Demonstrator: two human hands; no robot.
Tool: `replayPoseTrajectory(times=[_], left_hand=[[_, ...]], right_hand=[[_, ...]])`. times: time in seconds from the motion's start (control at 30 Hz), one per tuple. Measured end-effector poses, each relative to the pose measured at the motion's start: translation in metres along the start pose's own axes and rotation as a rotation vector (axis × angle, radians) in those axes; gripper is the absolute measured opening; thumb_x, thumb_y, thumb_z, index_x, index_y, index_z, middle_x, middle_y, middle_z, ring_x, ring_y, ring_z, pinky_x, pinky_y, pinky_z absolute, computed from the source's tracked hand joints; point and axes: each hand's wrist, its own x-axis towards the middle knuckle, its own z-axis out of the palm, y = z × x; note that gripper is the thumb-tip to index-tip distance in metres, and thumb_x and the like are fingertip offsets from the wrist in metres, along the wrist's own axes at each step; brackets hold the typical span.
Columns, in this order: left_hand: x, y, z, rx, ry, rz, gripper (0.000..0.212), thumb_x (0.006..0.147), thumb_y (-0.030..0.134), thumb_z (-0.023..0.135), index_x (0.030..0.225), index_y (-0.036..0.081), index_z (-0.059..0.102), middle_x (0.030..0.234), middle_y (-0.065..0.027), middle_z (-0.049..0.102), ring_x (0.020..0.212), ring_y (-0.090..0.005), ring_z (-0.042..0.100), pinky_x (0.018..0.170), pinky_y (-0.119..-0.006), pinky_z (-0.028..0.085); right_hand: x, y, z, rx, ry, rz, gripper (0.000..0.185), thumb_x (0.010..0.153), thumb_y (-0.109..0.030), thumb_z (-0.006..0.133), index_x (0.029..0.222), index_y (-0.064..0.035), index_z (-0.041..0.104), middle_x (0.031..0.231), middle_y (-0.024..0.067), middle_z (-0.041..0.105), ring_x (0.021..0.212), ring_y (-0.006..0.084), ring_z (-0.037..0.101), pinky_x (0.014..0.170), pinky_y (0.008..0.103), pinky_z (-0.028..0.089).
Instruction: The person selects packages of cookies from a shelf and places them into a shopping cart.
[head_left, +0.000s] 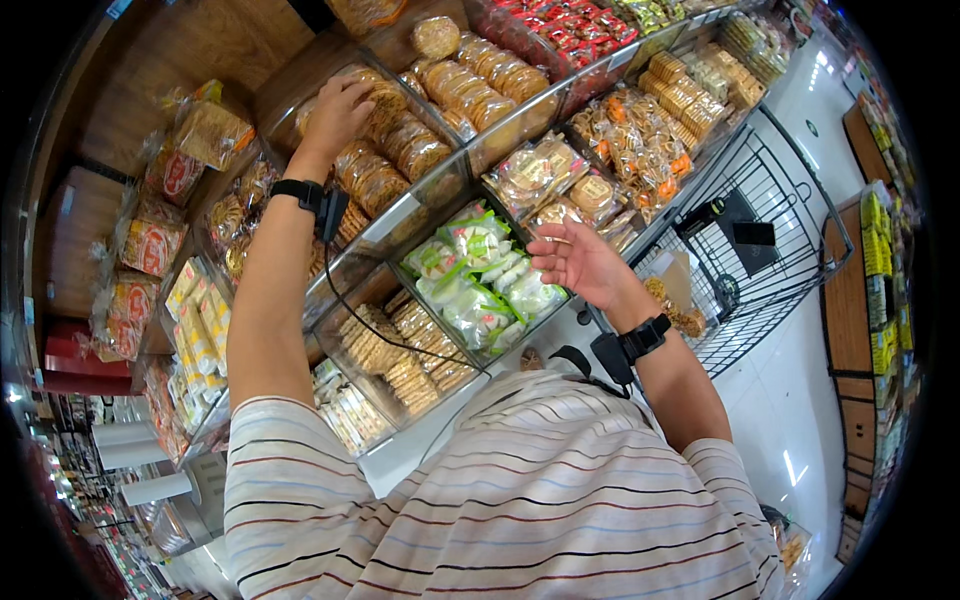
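Note:
My left hand (335, 116) reaches into a clear bin of round wrapped crackers (375, 176) at the upper left. Its fingers lie at the top of a stack; whether they grip a pack is hidden. My right hand (574, 264) is palm up with its fingers apart and holds nothing. It hovers by the edge between the green-and-white wrapped packs (480, 247) and the clear packs of round biscuits (534, 169). Both wrists wear black straps with small devices, and a thin black cable runs from the left one.
A wire shopping cart (780, 277) stands at the right, with a phone (753, 234) and bags in it. Bins of stacked square crackers (401, 349) lie in front of me. Bagged bread (154, 240) fills the shelf at left. A wooden display (855, 330) stands across the aisle.

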Motion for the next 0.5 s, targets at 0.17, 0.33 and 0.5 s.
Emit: replayPoseTrajectory(times=[0.17, 0.33, 0.5], left_hand=[[-0.005, 0.011, -0.002, 0.266, -0.017, 0.055, 0.041, 0.095, 0.021, 0.066, 0.135, 0.014, 0.059, 0.127, -0.0139, 0.052, 0.118, -0.0356, 0.050, 0.100, -0.046, 0.046], [-0.007, 0.052, -0.007, 0.408, -0.125, -0.169, 0.045, 0.098, 0.027, 0.060, 0.142, 0.022, 0.051, 0.121, -0.0181, 0.052, 0.097, -0.0412, 0.058, 0.088, -0.051, 0.050], [-0.009, 0.038, 0.008, 0.242, -0.090, -0.234, 0.052, 0.096, 0.023, 0.062, 0.145, 0.021, 0.044, 0.128, -0.0296, 0.045, 0.100, -0.0499, 0.060, 0.086, -0.055, 0.051]], right_hand=[[0.000, -0.001, 0.000, -0.009, 0.007, 0.003, 0.045, 0.104, -0.043, 0.044, 0.122, -0.0030, 0.055, 0.109, 0.0158, 0.067, 0.096, 0.0259, 0.068, 0.081, 0.0381, 0.058], [-0.002, -0.003, -0.004, -0.011, 0.030, -0.001, 0.045, 0.105, -0.043, 0.043, 0.123, -0.0028, 0.055, 0.108, 0.0150, 0.067, 0.095, 0.0255, 0.068, 0.081, 0.0381, 0.058], [-0.004, -0.003, -0.008, 0.011, 0.043, 0.002, 0.045, 0.105, -0.042, 0.042, 0.123, -0.0026, 0.055, 0.105, 0.0144, 0.066, 0.094, 0.0261, 0.068, 0.080, 0.0388, 0.058]])
